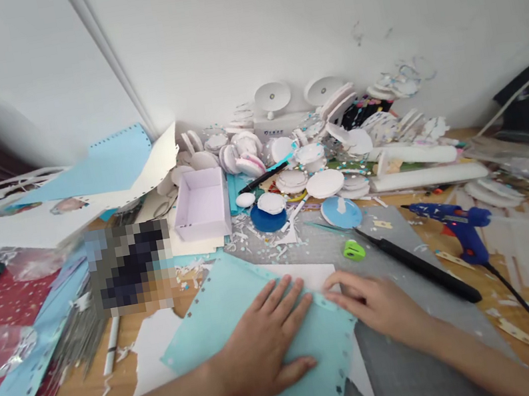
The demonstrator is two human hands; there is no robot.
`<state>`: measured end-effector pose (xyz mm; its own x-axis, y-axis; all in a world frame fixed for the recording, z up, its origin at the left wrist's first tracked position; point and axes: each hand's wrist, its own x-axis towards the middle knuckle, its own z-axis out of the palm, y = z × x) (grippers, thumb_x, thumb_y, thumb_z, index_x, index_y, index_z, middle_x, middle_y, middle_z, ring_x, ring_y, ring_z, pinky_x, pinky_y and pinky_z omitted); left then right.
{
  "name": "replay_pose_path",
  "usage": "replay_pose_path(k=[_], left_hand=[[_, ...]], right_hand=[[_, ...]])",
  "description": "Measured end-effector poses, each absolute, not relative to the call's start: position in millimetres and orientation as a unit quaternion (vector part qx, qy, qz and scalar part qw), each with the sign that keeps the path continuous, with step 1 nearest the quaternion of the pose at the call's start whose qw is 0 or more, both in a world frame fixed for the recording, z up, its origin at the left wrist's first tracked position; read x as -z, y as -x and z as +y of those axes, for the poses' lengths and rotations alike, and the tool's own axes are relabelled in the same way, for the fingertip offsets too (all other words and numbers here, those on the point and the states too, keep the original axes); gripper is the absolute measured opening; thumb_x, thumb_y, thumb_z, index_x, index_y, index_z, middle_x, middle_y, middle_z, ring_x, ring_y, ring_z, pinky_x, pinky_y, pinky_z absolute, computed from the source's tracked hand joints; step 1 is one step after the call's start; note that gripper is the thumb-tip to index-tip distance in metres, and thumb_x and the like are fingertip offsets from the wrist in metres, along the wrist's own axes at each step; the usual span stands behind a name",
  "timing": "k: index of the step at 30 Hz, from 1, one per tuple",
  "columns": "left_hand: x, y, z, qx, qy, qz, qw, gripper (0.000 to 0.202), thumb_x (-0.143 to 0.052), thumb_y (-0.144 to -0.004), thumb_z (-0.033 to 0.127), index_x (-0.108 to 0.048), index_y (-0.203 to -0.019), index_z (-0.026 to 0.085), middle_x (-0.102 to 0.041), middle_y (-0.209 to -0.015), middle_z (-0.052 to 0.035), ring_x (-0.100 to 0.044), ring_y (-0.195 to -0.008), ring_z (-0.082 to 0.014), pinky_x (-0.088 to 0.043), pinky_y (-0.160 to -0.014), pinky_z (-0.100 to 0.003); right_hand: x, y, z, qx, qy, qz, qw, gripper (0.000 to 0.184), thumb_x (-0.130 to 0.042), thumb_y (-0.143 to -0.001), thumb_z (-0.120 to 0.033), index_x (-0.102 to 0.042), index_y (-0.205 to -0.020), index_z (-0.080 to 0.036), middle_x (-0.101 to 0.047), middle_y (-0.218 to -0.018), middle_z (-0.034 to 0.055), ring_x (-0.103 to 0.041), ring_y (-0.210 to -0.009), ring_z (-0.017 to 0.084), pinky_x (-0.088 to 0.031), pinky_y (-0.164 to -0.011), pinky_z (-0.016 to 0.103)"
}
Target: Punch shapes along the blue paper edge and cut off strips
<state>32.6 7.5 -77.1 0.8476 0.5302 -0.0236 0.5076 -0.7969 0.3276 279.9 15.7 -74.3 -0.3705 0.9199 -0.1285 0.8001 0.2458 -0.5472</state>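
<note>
A light teal sheet of paper [200, 330] with small flower-shaped holes punched along its edges lies at an angle in front of me. My left hand [268, 339] rests flat on it, fingers stretched out. At the sheet's far right edge, my right hand [370, 302] has thumb and fingertips closed together on the paper. White paper [320, 273] shows beneath the teal sheet. A grey cutting mat [402, 351] lies under both. Beyond my right hand sit a small bright green punch [353, 250] and a long black-handled tool [428, 265].
A blue glue gun [456, 223] with a black cord lies at the right. A pale lilac open box [201, 202] stands behind the sheet. Many white discs [325, 183] are heaped along the wall. Stacked coloured paper [91, 166] fills the left; paper scraps litter the desk.
</note>
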Motion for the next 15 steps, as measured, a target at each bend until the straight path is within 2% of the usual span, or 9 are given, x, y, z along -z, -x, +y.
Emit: replay_pose_path(k=[1, 3, 5, 7, 11, 15], left_hand=[[78, -32, 9, -0.035, -0.947, 0.273, 0.166, 0.078, -0.046, -0.090, 0.051, -0.014, -0.150, 0.013, -0.011, -0.156, -0.0153, -0.008, -0.144, -0.0309, -0.015, -0.117, -0.048], [78, -29, 11, -0.038, -0.946, 0.272, 0.171, 0.076, -0.044, -0.091, 0.052, -0.015, -0.150, 0.013, -0.012, -0.156, -0.0149, -0.008, -0.144, -0.0308, -0.015, -0.117, -0.048], [76, -29, 13, -0.039, -0.946, 0.272, 0.173, 0.075, -0.043, -0.091, 0.053, -0.017, -0.149, 0.013, -0.012, -0.156, -0.0145, -0.009, -0.144, -0.0310, -0.015, -0.117, -0.048], [75, -29, 13, -0.041, -0.946, 0.272, 0.170, 0.074, -0.042, -0.091, 0.054, -0.019, -0.149, 0.014, -0.015, -0.156, -0.0143, -0.012, -0.144, -0.0310, -0.017, -0.117, -0.048], [73, -26, 16, -0.044, -0.948, 0.284, 0.139, 0.072, -0.044, -0.090, 0.052, -0.025, -0.147, 0.011, -0.022, -0.154, -0.0153, -0.018, -0.142, -0.0308, -0.018, -0.116, -0.047], [66, -25, 20, -0.031, -0.948, 0.288, 0.131, 0.073, -0.052, -0.085, 0.041, -0.027, -0.145, 0.008, -0.029, -0.150, -0.0195, -0.026, -0.139, -0.0311, -0.024, -0.114, -0.044]], right_hand=[[72, -291, 15, -0.234, 0.570, -0.777, 0.128, 0.027, -0.040, -0.095, -0.041, -0.059, -0.103, -0.024, -0.059, -0.056, -0.0048, -0.057, -0.050, 0.014, -0.039, -0.052, 0.024], [70, -318, 14, -0.072, 0.612, -0.769, 0.170, 0.030, -0.038, -0.095, -0.040, -0.058, -0.109, -0.021, -0.066, -0.072, 0.0022, -0.062, -0.063, 0.019, -0.045, -0.062, 0.029], [72, -345, 15, 0.077, 0.626, -0.760, 0.157, 0.035, -0.037, -0.094, -0.040, -0.059, -0.105, -0.016, -0.067, -0.093, 0.0127, -0.062, -0.087, 0.028, -0.046, -0.076, 0.038], [79, -367, 15, 0.150, 0.623, -0.759, 0.111, 0.041, -0.037, -0.093, -0.042, -0.060, -0.102, -0.011, -0.064, -0.096, 0.0183, -0.059, -0.091, 0.033, -0.045, -0.079, 0.044], [98, -386, 18, 0.153, 0.618, -0.769, 0.056, 0.039, -0.039, -0.093, -0.041, -0.062, -0.103, -0.010, -0.063, -0.092, 0.0180, -0.058, -0.086, 0.033, -0.047, -0.072, 0.044], [106, -382, 24, 0.131, 0.619, -0.770, 0.078, 0.037, -0.038, -0.093, -0.036, -0.063, -0.104, -0.011, -0.060, -0.089, 0.0167, -0.057, -0.085, 0.032, -0.047, -0.073, 0.045]])
